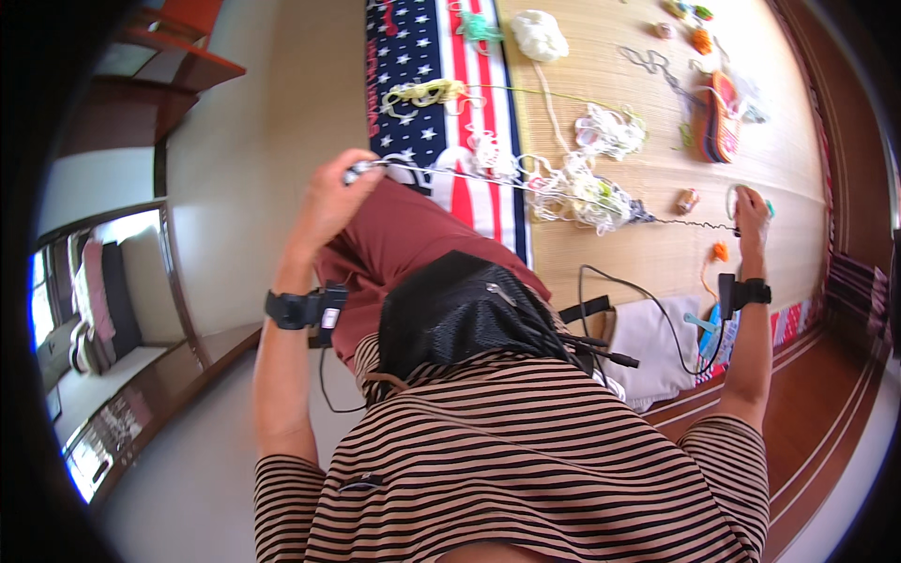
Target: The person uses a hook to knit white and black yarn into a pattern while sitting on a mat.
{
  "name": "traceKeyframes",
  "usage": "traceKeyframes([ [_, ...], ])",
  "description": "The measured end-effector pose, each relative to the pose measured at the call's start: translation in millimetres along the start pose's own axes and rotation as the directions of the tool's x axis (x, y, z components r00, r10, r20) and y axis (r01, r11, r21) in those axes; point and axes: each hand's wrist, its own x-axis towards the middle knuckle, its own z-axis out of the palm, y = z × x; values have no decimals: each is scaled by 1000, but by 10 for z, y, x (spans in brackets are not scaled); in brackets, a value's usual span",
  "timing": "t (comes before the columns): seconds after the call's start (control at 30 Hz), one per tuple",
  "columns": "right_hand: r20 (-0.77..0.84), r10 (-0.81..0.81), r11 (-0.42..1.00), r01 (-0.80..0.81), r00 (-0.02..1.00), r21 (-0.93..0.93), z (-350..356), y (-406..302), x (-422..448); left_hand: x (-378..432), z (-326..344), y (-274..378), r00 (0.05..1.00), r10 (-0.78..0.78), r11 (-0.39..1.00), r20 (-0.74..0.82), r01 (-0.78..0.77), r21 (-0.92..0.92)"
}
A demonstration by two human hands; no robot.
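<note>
My left hand (pixel 336 188) is closed around a small bundle of dark and white yarn (pixel 360 169), held out at the left above my knee. From it a white yarn strand (pixel 457 173) runs taut to a tangled heap of white yarn (pixel 581 193) with bits of green in it. At the heap's right side sits a knot of grey yarn (pixel 639 211). A crinkled dark strand (pixel 693 223) stretches from that knot to my right hand (pixel 752 212), whose fingers pinch it. Part of what the right fingers hold is hidden.
A white yarn ball (pixel 540 35), pale yellow yarn (pixel 426 93) and mint yarn (pixel 479 28) lie ahead on a stars-and-stripes towel (pixel 408 53) and straw mat (pixel 669 176). An orange crocheted slipper (pixel 721 116) rests at right. Black cables (pixel 633 285) run beside my lap.
</note>
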Motion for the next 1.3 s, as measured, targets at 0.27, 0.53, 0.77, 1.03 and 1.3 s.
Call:
traceKeyframes([
  [0.27, 574, -305, 929, 106, 760, 354, 1596, -1459, -1062, -175, -84, 456, 998, 18, 997, 67, -13, -81],
  [0.53, 600, -397, 736, -149, 695, 660, 1327, -2091, -1144, -16, 246, 445, 979, 86, 992, 188, -66, -109],
  [0.77, 701, -310, 601, -439, 642, 668, 1352, -2239, -1244, 111, 462, 912, 923, 349, 933, 160, -327, -149],
  [1.03, 708, -379, 662, -360, 596, 658, 1556, -2580, -1602, 19, 445, 1153, 823, 568, 821, -16, -568, -64],
  [1.3, 846, -336, 620, -580, 413, 529, 1619, -2563, -1647, -18, 431, 1069, 884, 462, 884, 70, -453, -114],
])
